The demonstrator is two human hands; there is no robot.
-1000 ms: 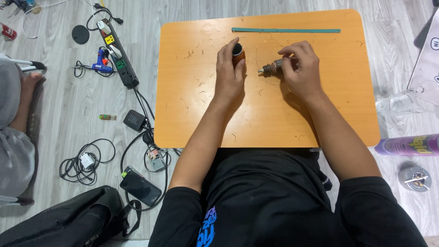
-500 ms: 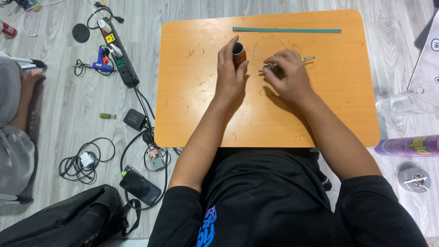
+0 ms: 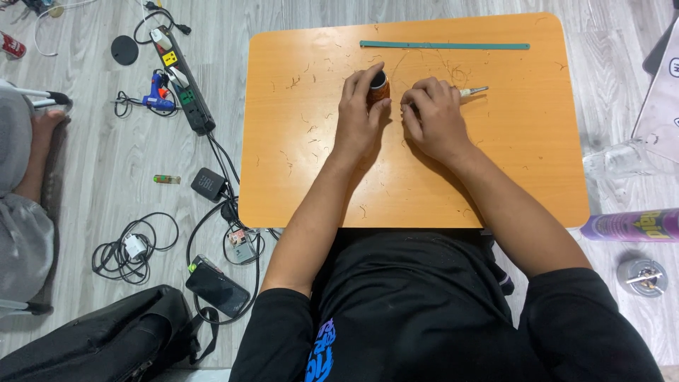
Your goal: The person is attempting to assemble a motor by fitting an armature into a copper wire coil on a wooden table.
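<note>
**Two hands working close together over a small cylinder and a thin tool**

The left hand (image 3: 358, 117) is curling around a small orange-brown cylinder with a dark top (image 3: 378, 87), its grip grasping the cylinder upright on the orange wooden bench (image 3: 297, 184), near the middle of the far half. The right hand (image 3: 433, 120) is lying just beside it, clenched over a thin metal-tipped tool (image 3: 472, 91) whose pale tip is poking out past the knuckles. The tool's long axis is running roughly left to right, with the tip pointing away from the cylinder; the hidden end is facing the cylinder, so the right hand is the nearer one to that gap. Whether tool and cylinder are touching cannot be told.

Compared with half a second ago, the right hand is sitting lower on the tool, and less of the shaft is showing; a second ago it was pinching a darker piece right by the cylinder.

A long green flat strip (image 3: 444, 45) is lying along the bench's far edge, well apart.
</note>
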